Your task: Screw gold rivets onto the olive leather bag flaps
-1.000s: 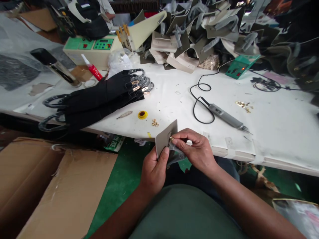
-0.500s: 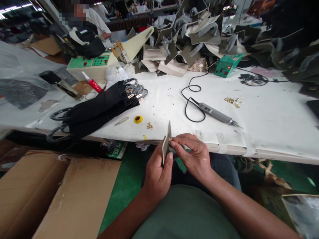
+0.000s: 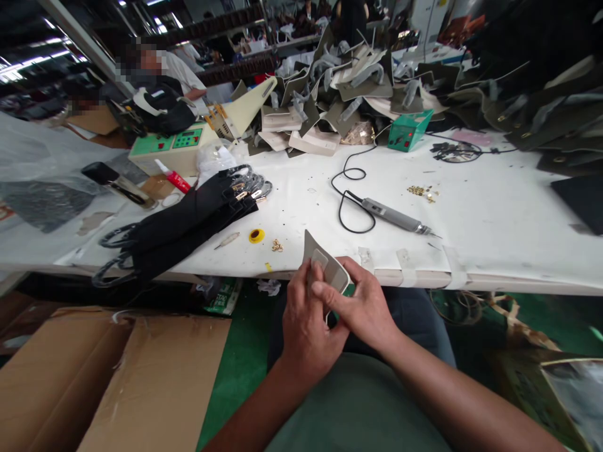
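Observation:
A grey-green leather piece (image 3: 335, 271) with a pale edge is held up in front of the table's near edge. My left hand (image 3: 308, 320) grips it from the left, fingers against its face. My right hand (image 3: 365, 301) holds its right side, with the thumb beside the left fingers. Whether a small metal part lies under the fingers is hidden. Small gold pieces (image 3: 277, 245) and a yellow ring-shaped spool (image 3: 256, 236) lie on the table just beyond. To the right rests a grey corded tool (image 3: 393, 215).
Black straps (image 3: 183, 220) lie on the white table (image 3: 296, 207) at left, near a red tube (image 3: 175, 178). A green box (image 3: 407, 131) and piled leather pieces (image 3: 362, 81) stand behind. Cardboard boxes (image 3: 164, 370) are lower left. A person (image 3: 181, 72) is at the back left.
The leather piece has turned so its face shows. My right fingers have left the small gold part and now grip the piece's right side. The view has shifted slightly.

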Motion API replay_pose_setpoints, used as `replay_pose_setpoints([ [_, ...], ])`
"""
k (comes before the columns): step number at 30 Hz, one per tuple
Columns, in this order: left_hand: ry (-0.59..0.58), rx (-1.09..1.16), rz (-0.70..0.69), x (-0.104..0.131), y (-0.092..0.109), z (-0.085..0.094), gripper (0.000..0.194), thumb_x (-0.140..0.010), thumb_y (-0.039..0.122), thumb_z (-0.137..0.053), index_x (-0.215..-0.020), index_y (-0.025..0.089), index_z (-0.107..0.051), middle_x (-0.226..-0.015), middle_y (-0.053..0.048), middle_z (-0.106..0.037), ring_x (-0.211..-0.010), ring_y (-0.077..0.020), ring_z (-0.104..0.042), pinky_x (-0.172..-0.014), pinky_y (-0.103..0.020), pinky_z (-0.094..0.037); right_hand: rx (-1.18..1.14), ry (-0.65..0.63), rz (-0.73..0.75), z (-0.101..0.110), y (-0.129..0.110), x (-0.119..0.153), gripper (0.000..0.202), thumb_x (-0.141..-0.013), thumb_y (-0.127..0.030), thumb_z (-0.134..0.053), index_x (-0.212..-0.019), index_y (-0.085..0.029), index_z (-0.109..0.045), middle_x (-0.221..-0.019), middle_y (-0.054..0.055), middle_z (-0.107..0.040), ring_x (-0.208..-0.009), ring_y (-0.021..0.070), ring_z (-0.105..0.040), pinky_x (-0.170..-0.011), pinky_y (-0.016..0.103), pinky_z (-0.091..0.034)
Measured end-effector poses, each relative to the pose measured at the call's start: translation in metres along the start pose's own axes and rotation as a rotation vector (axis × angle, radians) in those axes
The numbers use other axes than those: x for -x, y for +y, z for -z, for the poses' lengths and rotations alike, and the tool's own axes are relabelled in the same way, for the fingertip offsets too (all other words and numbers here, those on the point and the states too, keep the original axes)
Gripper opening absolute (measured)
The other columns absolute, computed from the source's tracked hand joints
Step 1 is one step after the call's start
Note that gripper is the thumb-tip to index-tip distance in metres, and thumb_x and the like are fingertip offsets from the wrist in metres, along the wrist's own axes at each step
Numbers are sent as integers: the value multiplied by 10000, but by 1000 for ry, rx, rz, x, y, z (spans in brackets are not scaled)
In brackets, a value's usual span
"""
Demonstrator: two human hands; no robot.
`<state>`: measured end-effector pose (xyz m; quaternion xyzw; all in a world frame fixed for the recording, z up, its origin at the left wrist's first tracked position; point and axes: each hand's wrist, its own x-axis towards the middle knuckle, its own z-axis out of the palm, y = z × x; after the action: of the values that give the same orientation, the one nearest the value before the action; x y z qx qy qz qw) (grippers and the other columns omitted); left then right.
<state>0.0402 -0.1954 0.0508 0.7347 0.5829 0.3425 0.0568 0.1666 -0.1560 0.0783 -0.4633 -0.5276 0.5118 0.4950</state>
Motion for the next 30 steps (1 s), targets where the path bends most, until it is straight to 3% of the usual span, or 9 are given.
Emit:
replay_pose_setpoints([
  [3, -2, -23, -26, -3, 7, 2, 939, -795, 316, -753, -1605, 206, -290, -1555, -195, -412, -1432, -387, -425, -1179, -539, -388, -173, 40, -140, 4, 2, -2, 375, -838, -537, -780, -893, -170, -725, -800, 30, -702, -712, 179, -611, -641, 281, -487],
  [6, -52, 83, -42, -10, 6, 10, 924, -767, 354, -767, -1579, 207, -351, -1536, -176, -411, -1412, -373, -436, -1176, -523, -398, -250, 44, -201, 13, 4, -7, 399, -824, -535, -795, -905, -147, -755, -822, 44, -733, -684, 173, -619, -602, 266, -480],
  [9, -33, 215, 11, -23, -3, 17, 558, -901, 352, -667, -1441, 275, -549, -1452, -119, -488, -1370, -308, -492, -1161, -481, -421, -236, -23, -231, 24, 4, -14, 417, -816, -537, -804, -944, -141, -776, -856, 52, -757, -696, 184, -647, -612, 270, -501],
  [11, 30, 330, 129, -34, -11, 15, 363, -933, 333, -659, -1292, 279, -645, -1373, -97, -561, -1314, -277, -551, -1124, -451, -456, -249, -82, -275, 32, 5, -20, 425, -823, -547, -795, -947, -141, -772, -830, 53, -757, -677, 189, -657, -601, 275, -508],
  [13, 30, 563, 308, -45, -16, 10, 417, -879, 341, -744, -1269, 258, -620, -1314, -97, -627, -1224, -267, -624, -1028, -415, -526, -278, -119, -324, 38, 7, -25, 429, -820, -553, -797, -934, -141, -762, -802, 56, -752, -661, 197, -665, -582, 279, -510],
  [15, -62, 854, 467, -54, -19, 4, 560, -816, 353, -809, -1309, 240, -569, -1268, -96, -687, -1122, -258, -685, -919, -371, -575, -288, -133, -349, 43, 8, -29, 428, -814, -555, -803, -918, -143, -754, -802, 61, -752, -669, 207, -677, -581, 284, -516],
  [17, -187, 1027, 552, -62, -21, 0, 546, -793, 375, -824, -1269, 215, -609, -1189, -84, -743, -1027, -250, -718, -848, -338, -585, -258, -149, -363, 49, 9, -33, 429, -815, -561, -798, -913, -145, -752, -813, 66, -756, -674, 209, -681, -584, 285, -520],
  [23, -346, 807, 611, -76, -28, -8, 373, -769, 434, -832, -1032, 174, -779, -984, -58, -806, -860, -236, -726, -707, -284, -548, -97, -180, -404, 62, 14, -42, 431, -826, -567, -770, -914, -145, -757, -810, 66, -753, -654, 197, -660, -561, 273, -497],
  [30, -532, 912, 725, -88, -42, -38, 280, -733, 334, -805, -943, 149, -785, -893, -64, -808, -791, -237, -738, -683, -303, -561, 123, -269, -531, 75, 29, -66, 337, -782, -481, -774, -789, -148, -725, -712, 29, -709, -602, 165, -597, -539, 256, -436],
])
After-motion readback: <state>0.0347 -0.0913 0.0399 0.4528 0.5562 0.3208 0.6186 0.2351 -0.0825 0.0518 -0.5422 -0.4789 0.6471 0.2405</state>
